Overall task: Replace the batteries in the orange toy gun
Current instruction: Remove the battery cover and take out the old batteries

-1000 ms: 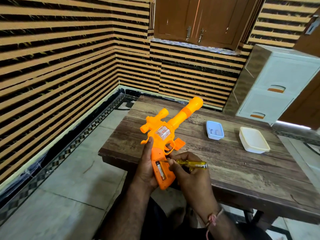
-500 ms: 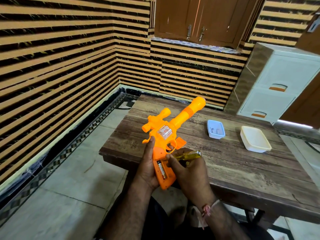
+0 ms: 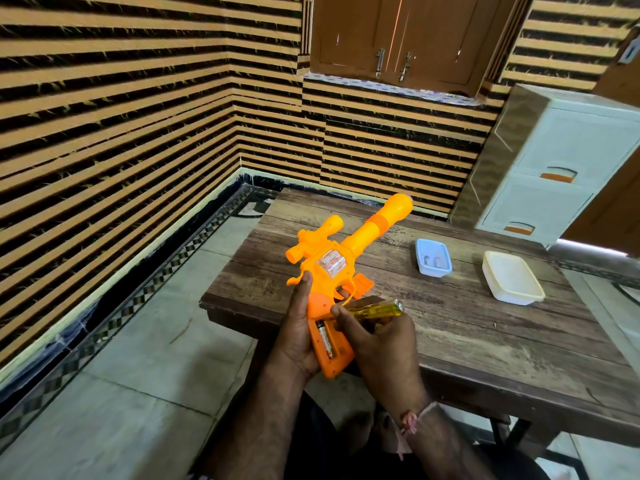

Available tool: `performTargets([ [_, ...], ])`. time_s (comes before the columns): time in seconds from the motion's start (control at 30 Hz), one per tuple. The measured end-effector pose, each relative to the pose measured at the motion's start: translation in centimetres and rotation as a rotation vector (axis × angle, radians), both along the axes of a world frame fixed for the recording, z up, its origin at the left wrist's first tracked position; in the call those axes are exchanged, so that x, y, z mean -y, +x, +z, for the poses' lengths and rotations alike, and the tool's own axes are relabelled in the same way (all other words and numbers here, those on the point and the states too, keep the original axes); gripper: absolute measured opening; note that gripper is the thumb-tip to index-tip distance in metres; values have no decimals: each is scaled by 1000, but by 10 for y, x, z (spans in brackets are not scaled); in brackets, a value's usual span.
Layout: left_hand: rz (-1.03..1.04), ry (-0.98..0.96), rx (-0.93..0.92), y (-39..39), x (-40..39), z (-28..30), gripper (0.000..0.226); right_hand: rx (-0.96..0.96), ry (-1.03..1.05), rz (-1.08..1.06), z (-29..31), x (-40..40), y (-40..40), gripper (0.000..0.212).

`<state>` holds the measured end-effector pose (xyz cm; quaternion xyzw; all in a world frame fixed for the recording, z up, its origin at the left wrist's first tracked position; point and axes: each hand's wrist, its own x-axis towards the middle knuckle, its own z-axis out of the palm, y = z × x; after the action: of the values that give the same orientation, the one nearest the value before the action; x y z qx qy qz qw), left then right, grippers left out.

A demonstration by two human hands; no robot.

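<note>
- Wooden table (image 3: pixel 485 327) fills the right-centre of the view, w/ tiled floor (image 3: pixel 138 393) to its left.
- White drawer cabinet (image 3: pixel 561 161) stands past the table's far right corner, against the striped wall.
- Orange toy gun (image 3: pixel 341 268) is held up above the table's near-left corner, barrel pointing up and away to the right, grip end down toward the person. Battery compartment in the grip is uncovered, facing up.
- Left hand (image 3: pixel 298 337) wraps the grip from the left side, thumb up along the gun body; firm hold on the gun.
- Right hand (image 3: pixel 377 341) sits just right of the grip, fingers curled round a yellow screwdriver (image 3: pixel 375 310); index fingertip is at the top of the open compartment. Screwdriver's clear handle sticks out to the right; tip is hidden by the fingers.
- White container (image 3: pixel 512 277) sits on the table's right part, well apart from the gun.
- Blue tray (image 3: pixel 433 257) lies left of the white container, w/ small items inside, too small to tell.
- One battery (image 3: pixel 325 339) lies lengthwise in the left slot of the compartment; the slot beside it looks bare.
- Small orange piece (image 3: pixel 363 284) shows just right of the trigger guard, on or near the tabletop; can't tell which.
</note>
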<state>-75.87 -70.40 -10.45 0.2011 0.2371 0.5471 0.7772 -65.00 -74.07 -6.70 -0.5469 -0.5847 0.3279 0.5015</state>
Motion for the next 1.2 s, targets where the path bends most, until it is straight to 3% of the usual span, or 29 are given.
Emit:
performTargets([
  [0.2,18,2,2,-1,1,-1,61,60,5,35,7,-5,-2,22],
  [0.47,-35,-25,10,3,0,-7,60,398,80,97,7,-24,-9,41],
  [0.7,-10,-35,17,0,-4,-8,67,130,114,64,-1,-19,-5,19],
  [0.87,11,-26,25,0,-5,-6,66,110,100,42,-6,-9,0,9],
  [1.2,-35,0,-6,0,-4,-7,63,75,157,-35,-5,-4,-2,20],
])
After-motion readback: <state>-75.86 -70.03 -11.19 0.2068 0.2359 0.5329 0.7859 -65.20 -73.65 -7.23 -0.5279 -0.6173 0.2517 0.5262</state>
